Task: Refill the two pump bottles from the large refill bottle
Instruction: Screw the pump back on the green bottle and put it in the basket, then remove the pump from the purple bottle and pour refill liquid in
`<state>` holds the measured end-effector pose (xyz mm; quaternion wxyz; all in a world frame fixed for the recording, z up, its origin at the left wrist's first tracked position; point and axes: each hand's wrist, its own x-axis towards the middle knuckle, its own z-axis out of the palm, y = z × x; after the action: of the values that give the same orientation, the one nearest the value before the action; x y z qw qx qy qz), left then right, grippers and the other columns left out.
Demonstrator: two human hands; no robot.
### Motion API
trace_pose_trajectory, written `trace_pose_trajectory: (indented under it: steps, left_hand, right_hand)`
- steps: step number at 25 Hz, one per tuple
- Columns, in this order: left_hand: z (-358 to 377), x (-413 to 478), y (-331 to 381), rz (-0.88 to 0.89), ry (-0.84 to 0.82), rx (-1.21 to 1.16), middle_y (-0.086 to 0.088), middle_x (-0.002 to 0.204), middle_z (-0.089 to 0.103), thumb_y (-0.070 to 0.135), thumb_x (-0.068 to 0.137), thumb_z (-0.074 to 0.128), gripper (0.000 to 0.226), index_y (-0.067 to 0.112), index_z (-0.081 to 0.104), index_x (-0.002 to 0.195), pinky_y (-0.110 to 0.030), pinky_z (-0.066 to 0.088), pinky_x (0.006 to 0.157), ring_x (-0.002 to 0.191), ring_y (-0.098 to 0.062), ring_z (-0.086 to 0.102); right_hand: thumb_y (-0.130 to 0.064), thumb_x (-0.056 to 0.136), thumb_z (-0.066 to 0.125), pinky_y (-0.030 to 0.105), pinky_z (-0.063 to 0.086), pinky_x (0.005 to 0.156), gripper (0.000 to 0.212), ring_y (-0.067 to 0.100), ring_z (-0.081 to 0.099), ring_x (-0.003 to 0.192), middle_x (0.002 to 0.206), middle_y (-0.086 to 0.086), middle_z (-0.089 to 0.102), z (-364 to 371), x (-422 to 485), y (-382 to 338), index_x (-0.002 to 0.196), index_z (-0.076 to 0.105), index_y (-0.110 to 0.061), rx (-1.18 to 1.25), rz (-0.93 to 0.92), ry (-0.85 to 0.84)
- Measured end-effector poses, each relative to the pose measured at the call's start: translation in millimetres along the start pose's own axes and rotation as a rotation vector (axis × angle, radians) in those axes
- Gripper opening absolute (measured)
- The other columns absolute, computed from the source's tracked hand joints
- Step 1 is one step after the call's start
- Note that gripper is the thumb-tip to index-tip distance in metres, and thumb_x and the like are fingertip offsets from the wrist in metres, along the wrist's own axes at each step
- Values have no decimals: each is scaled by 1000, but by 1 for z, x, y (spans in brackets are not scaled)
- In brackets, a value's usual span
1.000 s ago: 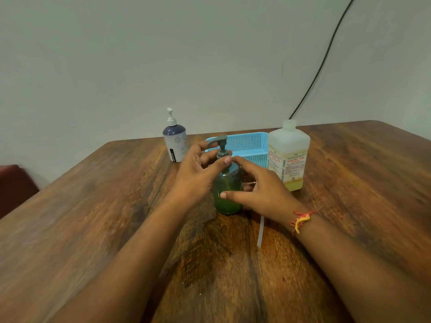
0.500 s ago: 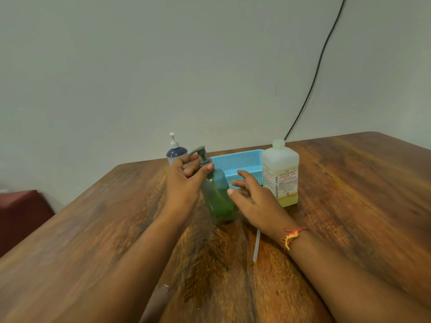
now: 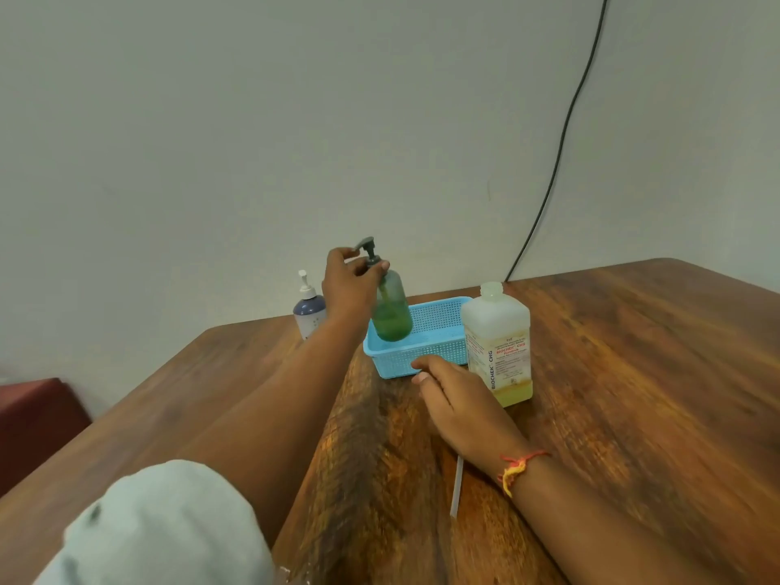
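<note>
The left arm reaches toward the far edge of the tabletop (image 3: 633, 373), lifted clear of it. The left hand (image 3: 350, 285) curls round the neck of the green pump bottle (image 3: 394, 314), just under the pump. The right hand (image 3: 460, 403) lies palm down, low near the tabletop's middle, its fingers (image 3: 422, 365) loosely straight and holding nothing. A red-yellow thread (image 3: 521, 468) circles its wrist.

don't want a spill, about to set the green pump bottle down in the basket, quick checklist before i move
1. left hand grips green pump bottle at its neck: ok
2. its pump screwed tight: cannot tell
3. bottle over blue basket: ok
4. right hand free, open on table: ok
5. refill bottle upright beside basket: ok
6. refill bottle capped: cannot tell
</note>
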<state>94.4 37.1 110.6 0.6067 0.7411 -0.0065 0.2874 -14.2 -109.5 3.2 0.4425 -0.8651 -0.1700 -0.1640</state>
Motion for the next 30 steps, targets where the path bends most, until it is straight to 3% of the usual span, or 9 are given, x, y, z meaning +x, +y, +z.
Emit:
trace_pose_trajectory:
  steps: [3,9,13,15,17,19,21,23,30]
  left_hand:
    - [11,0,-21,-28,-31,62,-3,111,74,16,87,80,41,19,49,115,-25,56,77,97,-17,69]
    - [16,-2,-51,-55,-100,235,1,116,75,26,92,75,46,18,48,128,-33,55,84,101,-17,69]
    - [8,-3,-51,-31,-146,219,4,124,67,30,88,79,64,16,44,139,-32,53,95,113,-14,63]
    - [-5,-7,-55,-39,-25,174,4,121,60,33,88,79,61,15,46,136,-30,51,94,113,-15,59]
    - [-23,-10,-71,-62,145,189,-5,121,57,36,89,77,51,18,47,126,-37,53,95,114,-23,58]
    - [-43,-9,-92,-168,210,302,-11,131,51,40,88,77,59,16,44,130,-41,51,99,122,-28,53]
    - [-59,-4,-110,-316,190,426,-14,139,48,42,86,78,72,9,41,138,-41,49,100,126,-30,50]
    - [-67,3,-120,-392,126,389,-16,142,51,39,85,80,77,7,40,142,-44,49,103,130,-33,53]
    - [-62,35,-129,-391,31,257,-13,140,59,36,88,78,63,11,49,137,-44,48,105,127,-33,57]
  right_hand:
    - [-33,106,41,31,48,98,37,12,55,119,130,-2,63,1,1,-1,139,55,-22,-40,-36,9]
    - [-33,107,41,21,44,93,36,9,55,118,130,-2,63,3,1,-1,138,56,-23,-49,-64,-9]
    - [-32,107,41,21,44,94,36,9,54,120,132,-3,62,3,1,0,138,57,-23,-42,-61,-9]
    - [-32,107,42,23,46,95,35,9,54,119,131,-3,63,3,1,0,137,57,-23,-37,-67,-2]
    - [-32,107,42,23,46,95,34,7,54,117,130,-3,63,3,0,-1,136,57,-24,-39,-76,-2]
    - [-33,107,42,20,45,93,34,4,53,114,129,-4,62,5,-1,-1,136,57,-24,-47,-77,-10]
    - [-33,106,43,12,42,88,34,0,52,111,129,-6,62,6,0,0,136,57,-25,-61,-82,-13]
    - [-33,106,43,5,36,82,33,-3,49,108,128,-9,61,7,2,1,136,57,-27,-78,-88,-14]
    - [-34,105,45,8,41,83,32,-2,54,106,120,-15,61,8,3,6,134,58,-29,-112,-91,-20]
